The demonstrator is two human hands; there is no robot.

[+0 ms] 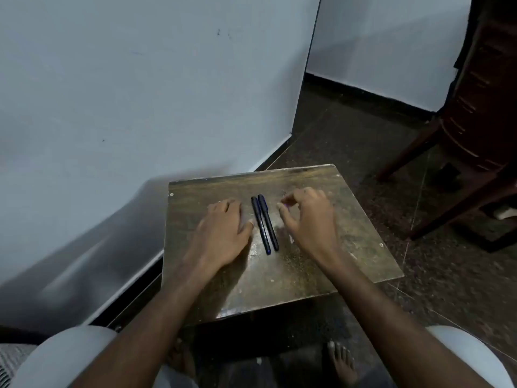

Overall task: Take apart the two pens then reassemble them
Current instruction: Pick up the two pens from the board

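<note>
Two dark pens lie side by side in the middle of a worn wooden table (293, 273), both whole with caps on. The left pen (260, 225) has a blue tip at its near end; the right pen (268, 222) touches it along its length. My left hand (221, 233) rests flat on the table just left of the pens, thumb almost touching the left pen, holding nothing. My right hand (310, 222) hovers just right of the pens, fingers curled loosely and apart, empty.
A pale wall (140, 107) runs close along the table's left and far side. A dark wooden chair (475, 135) stands at the right on the dark speckled floor. My knees and bare foot (341, 362) show below the table's near edge.
</note>
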